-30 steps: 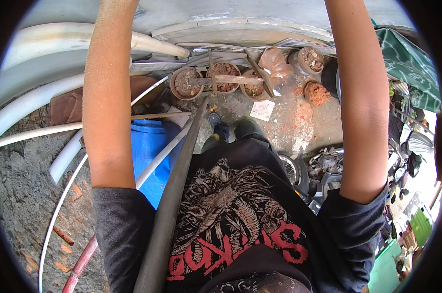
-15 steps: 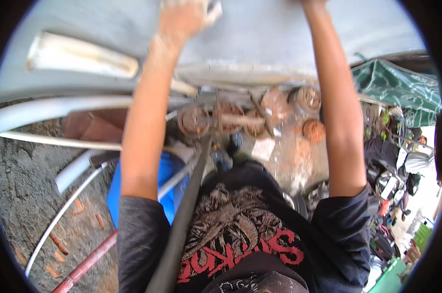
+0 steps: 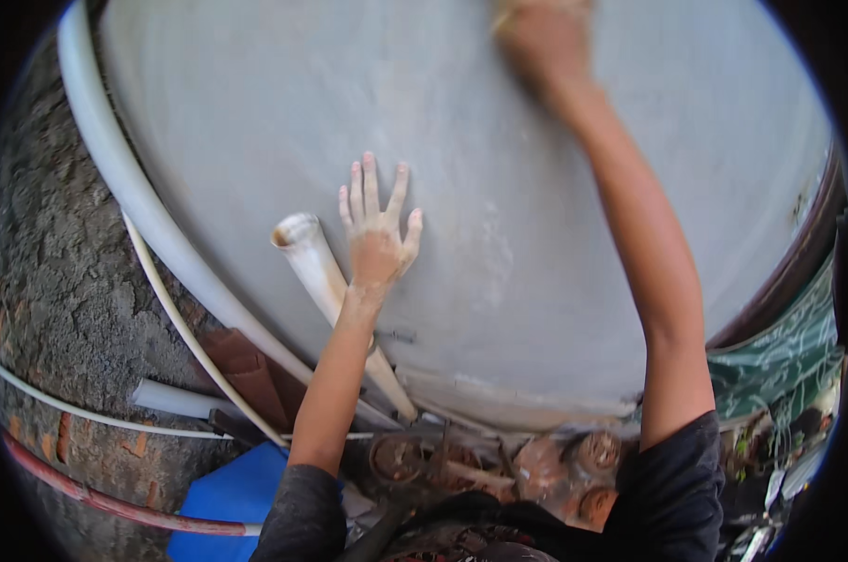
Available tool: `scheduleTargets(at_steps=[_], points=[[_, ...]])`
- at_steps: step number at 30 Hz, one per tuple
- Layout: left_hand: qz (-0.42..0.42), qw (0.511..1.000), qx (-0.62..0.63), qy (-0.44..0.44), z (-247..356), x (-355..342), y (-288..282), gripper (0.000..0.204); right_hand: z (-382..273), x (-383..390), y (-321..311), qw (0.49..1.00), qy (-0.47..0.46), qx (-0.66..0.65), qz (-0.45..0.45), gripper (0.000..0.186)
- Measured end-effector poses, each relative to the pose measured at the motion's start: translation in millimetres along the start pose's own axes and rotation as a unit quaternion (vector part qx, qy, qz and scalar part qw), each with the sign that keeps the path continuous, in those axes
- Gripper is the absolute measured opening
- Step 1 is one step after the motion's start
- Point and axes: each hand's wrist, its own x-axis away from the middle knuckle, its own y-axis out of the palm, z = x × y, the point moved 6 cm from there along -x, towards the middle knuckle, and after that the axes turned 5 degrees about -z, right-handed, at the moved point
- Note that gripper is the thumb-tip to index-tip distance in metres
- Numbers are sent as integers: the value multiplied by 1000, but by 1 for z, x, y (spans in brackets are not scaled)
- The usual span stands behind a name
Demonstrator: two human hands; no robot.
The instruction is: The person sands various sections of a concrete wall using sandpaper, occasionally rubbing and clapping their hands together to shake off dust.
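Observation:
Flat on the smooth grey wall (image 3: 480, 131), my left hand (image 3: 377, 234) has its fingers spread and holds nothing. Pale dust coats its fingers and wrist. My right hand (image 3: 544, 47) is higher on the wall, at the top edge of the view, with the arm stretched out. It is blurred and looks curled closed against the surface. A pale yellowish edge shows by its fingers; what it holds, if anything, I cannot make out. Beside my left forearm a stained whitish pipe (image 3: 323, 272) leans on the wall.
A thick pale pipe (image 3: 152, 206) curves along the wall's left side, with a thinner white pipe (image 3: 185, 332) near it. Low down are a blue sheet-like thing (image 3: 223, 496), a red pole (image 3: 115, 510) and several clay-coloured round pots (image 3: 541, 464). Green patterned cloth (image 3: 780, 356) hangs at right.
The view has tilted up, so more of the wall shows. My left hand now lies spread on the wall, lower in view. My right hand has come into sight at the top.

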Motion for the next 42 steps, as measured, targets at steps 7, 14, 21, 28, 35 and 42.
scheduleTargets(at_steps=[7,14,21,28,35,42], points=[[20,995,-88,-35,-77,-18,-45,66,-102,6,11,861,-478,54,164,50],[-16,996,-54,-62,-114,-3,-42,68,-140,-32,10,905,-368,62,204,47],[-47,990,-82,-106,-117,0,-35,71,-85,-60,-67,951,-229,-25,206,49],[-56,974,-133,-177,-133,1,-35,74,-152,20,32,821,-567,45,44,40],[-79,950,-138,-267,-134,4,-22,79,-104,-106,-76,977,-155,-79,126,42],[-101,944,-127,-286,-137,5,-23,79,-202,-64,1,860,-494,2,129,41]])
